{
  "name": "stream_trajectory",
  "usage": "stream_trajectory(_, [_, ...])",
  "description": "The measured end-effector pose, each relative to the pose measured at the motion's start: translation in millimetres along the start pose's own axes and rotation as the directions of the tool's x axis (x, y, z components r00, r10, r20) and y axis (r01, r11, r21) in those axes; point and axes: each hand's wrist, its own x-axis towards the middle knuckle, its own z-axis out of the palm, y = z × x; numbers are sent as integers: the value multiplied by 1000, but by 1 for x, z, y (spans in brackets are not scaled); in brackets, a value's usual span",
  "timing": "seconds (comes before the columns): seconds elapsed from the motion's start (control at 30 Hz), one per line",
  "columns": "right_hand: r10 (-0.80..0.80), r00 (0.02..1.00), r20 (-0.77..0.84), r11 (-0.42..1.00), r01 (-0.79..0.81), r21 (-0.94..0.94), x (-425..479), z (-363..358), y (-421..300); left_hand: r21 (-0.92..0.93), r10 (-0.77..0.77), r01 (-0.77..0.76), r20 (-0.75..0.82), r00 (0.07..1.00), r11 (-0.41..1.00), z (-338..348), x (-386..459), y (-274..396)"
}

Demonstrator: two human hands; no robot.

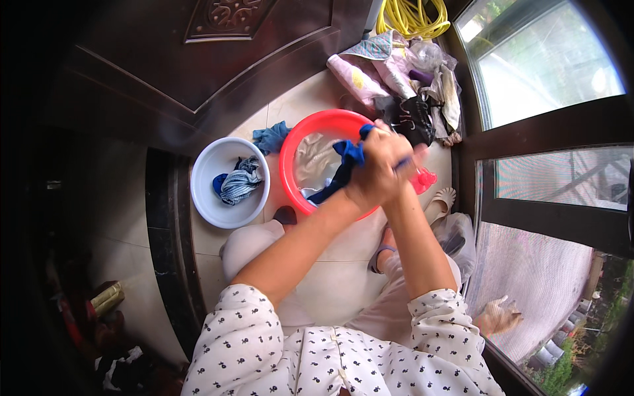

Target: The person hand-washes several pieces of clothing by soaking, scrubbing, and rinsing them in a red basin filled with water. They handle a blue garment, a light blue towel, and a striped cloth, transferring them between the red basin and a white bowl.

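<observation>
Both hands are together, blurred, above the red plastic basin (290,185). My left hand (372,166) grips a wet-looking dark blue cloth (342,175), whose brighter blue part bunches by the fingers. Partly hidden behind it, my right hand (415,161) is also closed around the blue cloth, and a bit of blue shows between the fingers. The cloth's lower end hangs into the basin. Cloudy water and a pale beige cloth (317,151) fill the basin's left side.
Left of it stands a white basin (198,198) with striped and blue clothing (240,184). A teal cloth (272,137) lies on the floor between them. Pink bedding (354,79), bags and a coiled yellow hose (413,20) sit by the glass door. A beige slipper (440,205) lies at right.
</observation>
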Motion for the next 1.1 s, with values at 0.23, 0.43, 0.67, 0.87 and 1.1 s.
stream_trajectory(0.23, [-383, 861, -336, 739, 67, -670, -2, 72, 47, -334, -516, 461, -93, 852, 822, -40, 7, -29])
stream_trajectory(0.43, [-406, 868, -287, 749, 136, -648, -2, 42, 39, -327, -626, 566, -116, 771, 757, -28, 12, -25])
stream_trajectory(0.67, [-220, 941, -257, 767, 5, -642, -16, 97, 14, -682, -740, 680, 305, 600, 270, -54, 19, -38])
stream_trajectory(0.87, [-366, 917, -158, 644, 128, -754, -21, 113, -19, -631, -675, 697, 351, 649, 342, -71, 18, -31])
stream_trajectory(1.1, [-608, 792, 50, -17, 50, -999, -24, 106, -37, -742, -755, 645, 312, 577, 186, -83, 33, -26])
